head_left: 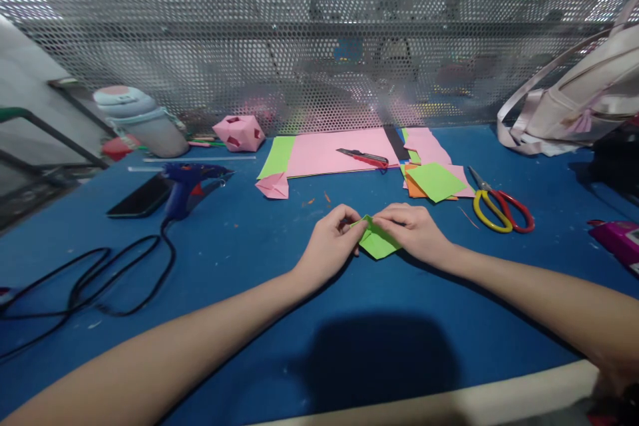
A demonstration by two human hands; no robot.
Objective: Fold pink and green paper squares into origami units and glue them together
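Observation:
A small piece of green paper [379, 244], partly folded with creases across it, is held just at the blue table's surface. My left hand [333, 237] pinches its left corner between thumb and fingers. On the other side, my right hand [412, 229] grips the upper right edge, thumb and fingers closed on it. The fingers cover part of the paper's top edge. Beyond my left hand lies a folded pink paper piece [274, 186]. Past my right hand, a green paper square [435, 181] rests on orange and pink sheets.
Scissors [499, 206] with yellow and red handles lie at right. A red utility knife [367, 158] rests on pink sheets [319, 150]. A blue glue gun [187, 186] with a looping cord, a phone [141, 197], a pink paper ball [239, 132] and a bottle [142, 121] occupy the left.

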